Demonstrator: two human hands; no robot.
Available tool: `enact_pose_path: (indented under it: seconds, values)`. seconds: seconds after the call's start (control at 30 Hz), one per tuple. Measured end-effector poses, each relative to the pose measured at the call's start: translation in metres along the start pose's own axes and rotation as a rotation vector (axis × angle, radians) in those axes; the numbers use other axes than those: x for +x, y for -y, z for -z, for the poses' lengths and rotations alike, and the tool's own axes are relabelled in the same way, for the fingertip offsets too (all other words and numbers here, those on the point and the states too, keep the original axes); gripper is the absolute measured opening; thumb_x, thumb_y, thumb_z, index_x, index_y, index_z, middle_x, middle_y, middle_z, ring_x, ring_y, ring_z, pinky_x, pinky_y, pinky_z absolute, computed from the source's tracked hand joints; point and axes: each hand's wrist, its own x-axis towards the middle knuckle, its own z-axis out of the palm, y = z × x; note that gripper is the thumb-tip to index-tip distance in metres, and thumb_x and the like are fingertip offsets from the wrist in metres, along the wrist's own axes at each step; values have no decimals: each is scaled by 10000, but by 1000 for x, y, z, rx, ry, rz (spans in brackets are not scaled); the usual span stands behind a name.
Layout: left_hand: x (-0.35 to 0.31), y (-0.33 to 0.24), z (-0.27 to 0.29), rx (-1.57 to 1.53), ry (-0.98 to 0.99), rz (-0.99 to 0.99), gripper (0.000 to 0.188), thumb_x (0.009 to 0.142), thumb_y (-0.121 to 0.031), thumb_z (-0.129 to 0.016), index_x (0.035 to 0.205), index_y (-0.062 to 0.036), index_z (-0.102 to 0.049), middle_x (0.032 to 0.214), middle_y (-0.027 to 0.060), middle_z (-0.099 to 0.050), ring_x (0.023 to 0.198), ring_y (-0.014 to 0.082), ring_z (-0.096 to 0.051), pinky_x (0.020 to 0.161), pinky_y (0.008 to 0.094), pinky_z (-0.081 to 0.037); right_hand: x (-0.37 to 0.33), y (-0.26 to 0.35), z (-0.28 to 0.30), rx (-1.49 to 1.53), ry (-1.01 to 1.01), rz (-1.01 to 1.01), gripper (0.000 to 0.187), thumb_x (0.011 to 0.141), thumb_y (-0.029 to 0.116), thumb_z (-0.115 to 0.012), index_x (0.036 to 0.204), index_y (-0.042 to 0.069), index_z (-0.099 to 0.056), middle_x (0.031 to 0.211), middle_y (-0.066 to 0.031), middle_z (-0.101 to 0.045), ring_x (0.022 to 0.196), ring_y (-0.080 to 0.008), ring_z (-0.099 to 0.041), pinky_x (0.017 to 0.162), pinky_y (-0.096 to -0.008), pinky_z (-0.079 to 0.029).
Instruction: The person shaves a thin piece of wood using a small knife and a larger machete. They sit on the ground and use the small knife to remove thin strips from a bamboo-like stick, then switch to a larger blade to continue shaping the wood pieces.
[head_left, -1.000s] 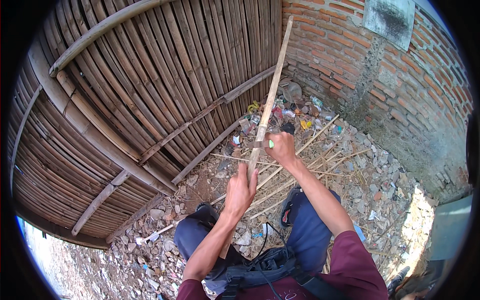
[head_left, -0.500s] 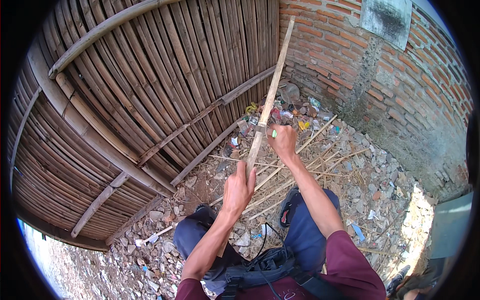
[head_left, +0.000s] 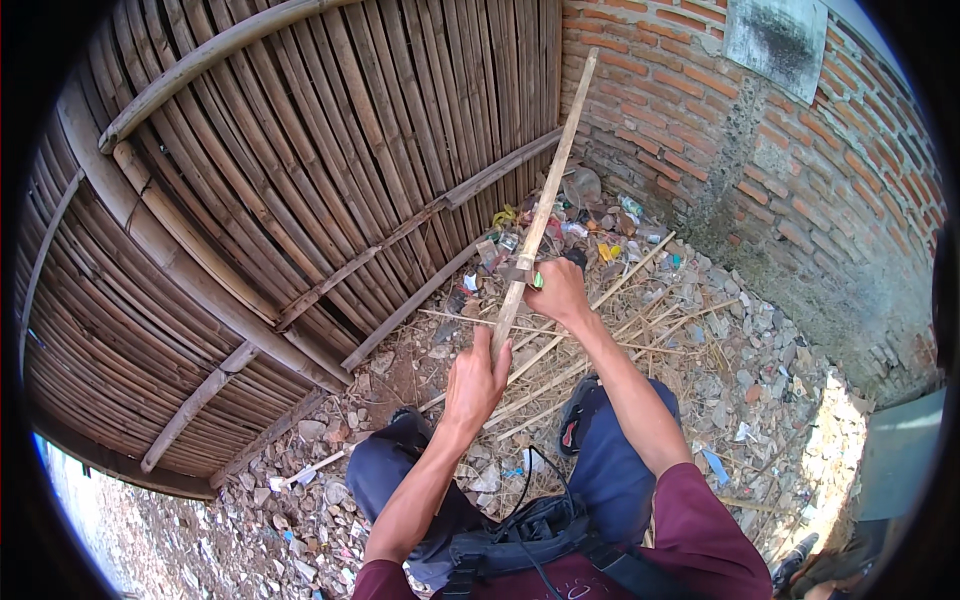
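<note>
A long pale bamboo slat [head_left: 556,170] slants up and away from me, its far tip in front of the brick wall. My left hand [head_left: 471,385] is closed round its near end, between my knees. Farther up the slat, my right hand [head_left: 558,293] grips a knife, whose short dark blade [head_left: 515,273] lies across the slat. A black end, apparently the handle's, sticks out beyond the right fist. Something small and bright green shows at that hand's fingers; I cannot tell what it is.
A bamboo-pole wall [head_left: 330,170] stands on the left, a brick wall [head_left: 660,110] ahead and to the right. Several thin bamboo strips [head_left: 625,275] lie on the stony ground [head_left: 720,390]. Litter [head_left: 610,250] gathers in the corner. Another person's foot [head_left: 797,558] shows at lower right.
My right hand and the knife have shifted a little toward me along the slat. The slat's far tip has dipped slightly and moved right. My left hand keeps nearly the same place.
</note>
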Motion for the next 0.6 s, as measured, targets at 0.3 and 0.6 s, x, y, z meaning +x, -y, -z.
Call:
enact_pose_path:
  seconds: [0.3, 0.6]
  values:
    - [-4, -2, -7, 17, 47, -2, 274, 1012, -233, -619, 1037, -8, -465, 675, 311, -625, 662, 527, -636, 594, 595, -500, 3, -20, 6, -105, 43, 112, 260, 701, 227, -700, 634, -24, -680, 625, -275, -630, 626, -465, -660, 627, -531, -525]
    - [-3, -8, -2, 66, 50, -19, 276, 1018, -228, -603, 1047, 3, -455, 668, 310, -623, 657, 525, -635, 594, 588, -510, 8, -27, -2, -157, -92, 50, 199, 696, 173, -659, 604, 0, -627, 615, -273, -614, 629, -469, -656, 594, -535, -510]
